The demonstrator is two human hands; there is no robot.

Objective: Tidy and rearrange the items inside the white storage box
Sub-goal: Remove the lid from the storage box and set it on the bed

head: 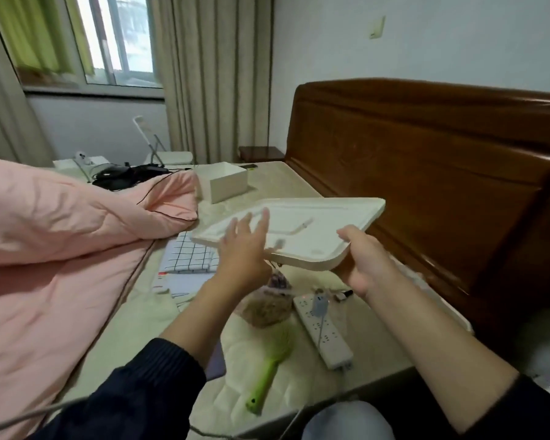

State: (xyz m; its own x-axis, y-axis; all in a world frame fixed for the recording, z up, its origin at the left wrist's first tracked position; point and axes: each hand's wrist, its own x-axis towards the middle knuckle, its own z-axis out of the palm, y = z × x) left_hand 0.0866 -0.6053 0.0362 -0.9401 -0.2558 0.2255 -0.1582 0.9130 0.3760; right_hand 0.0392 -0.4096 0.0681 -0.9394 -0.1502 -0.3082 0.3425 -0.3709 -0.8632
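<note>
A flat white lid or tray (315,223) is held up in the air over the bed, tilted, with small white bits lying on it. My right hand (367,262) grips its near right corner. My left hand (243,246) is at its near left edge, fingers spread, and I cannot tell if it touches. On the mattress below lie a white power strip (323,331), a green hairbrush (269,374), a clear bag of brown stuff (267,308) and a checked cloth (188,257). A small white open box (224,182) stands farther back.
A pink quilt (61,249) is heaped over the bed's left half. The brown wooden headboard (426,173) rises on the right. Black cables and gear (121,176) lie behind the quilt, near a window and curtains. Papers (185,282) lie beside the checked cloth.
</note>
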